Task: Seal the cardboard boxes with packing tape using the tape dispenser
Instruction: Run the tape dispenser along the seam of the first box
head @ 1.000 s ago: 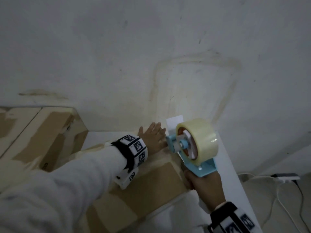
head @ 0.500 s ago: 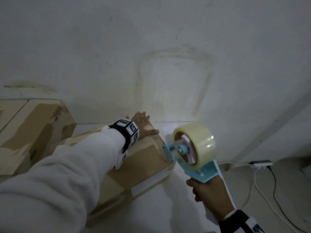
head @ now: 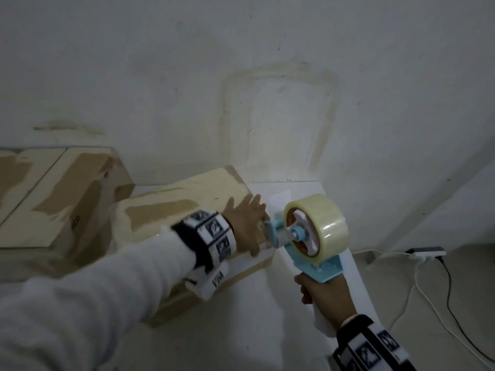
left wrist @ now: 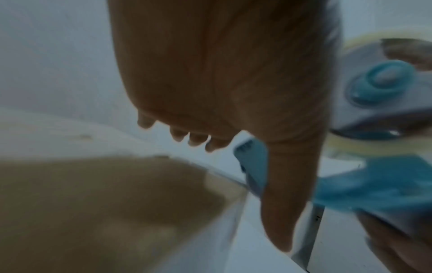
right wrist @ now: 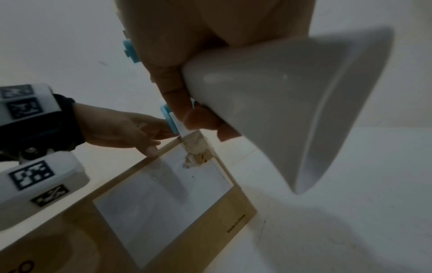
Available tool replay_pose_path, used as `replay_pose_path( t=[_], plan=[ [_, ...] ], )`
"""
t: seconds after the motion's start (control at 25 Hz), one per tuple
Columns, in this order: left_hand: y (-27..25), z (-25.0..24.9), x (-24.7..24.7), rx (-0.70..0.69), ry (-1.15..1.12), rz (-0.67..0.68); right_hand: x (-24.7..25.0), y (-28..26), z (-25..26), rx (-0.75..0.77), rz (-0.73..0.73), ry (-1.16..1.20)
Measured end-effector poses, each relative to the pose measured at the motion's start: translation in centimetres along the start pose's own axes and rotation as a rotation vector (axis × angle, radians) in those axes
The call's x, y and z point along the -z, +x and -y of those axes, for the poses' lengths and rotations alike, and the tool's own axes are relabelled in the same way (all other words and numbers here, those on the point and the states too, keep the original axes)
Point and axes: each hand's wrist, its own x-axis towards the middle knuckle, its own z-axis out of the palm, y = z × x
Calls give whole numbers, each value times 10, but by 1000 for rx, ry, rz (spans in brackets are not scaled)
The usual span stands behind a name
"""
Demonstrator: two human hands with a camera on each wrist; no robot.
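**Cardboard box being taped at its right end**

Cardboard box is lying on the white table, nearest of two boxes; the second box is sitting behind it to the left. The left hand is pressing flat on the lid, fingers straight and spread. The right hand is gripping the handle of the one tape dispenser, its blade end meeting the box's right edge. Tape there is looking crumpled, so it could be tearing unevenly or lifting if the pull is angled. The box is likely to slide should the left hand ease off.
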Motion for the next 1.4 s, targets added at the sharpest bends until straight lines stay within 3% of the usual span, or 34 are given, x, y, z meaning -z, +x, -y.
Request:
replay_pose_path(
  t=[0.28, 0.52, 0.72, 0.92, 1.12, 1.4],
  plan=[
    [9, -15, -40, 104, 9, -201, 3, -1, 12, 78, 48, -142],
    [18, -4, -40, 114, -36, -228, 3, 4, 34, 137, 64, -282],
    [10, -5, -42, 91, -168, -316, 35, -20, 2, 78, 50, -153],
    [11, -3, -32, 108, -182, -192, 35, -17, -14, 11, 43, -104],
    [19, -15, -36, 197, -199, -320, 22, -4, -19, -45, 46, -191],
    [23, -14, -39, 183, -142, -364, 12, 23, -25, -118, 52, -206]
  ],
)
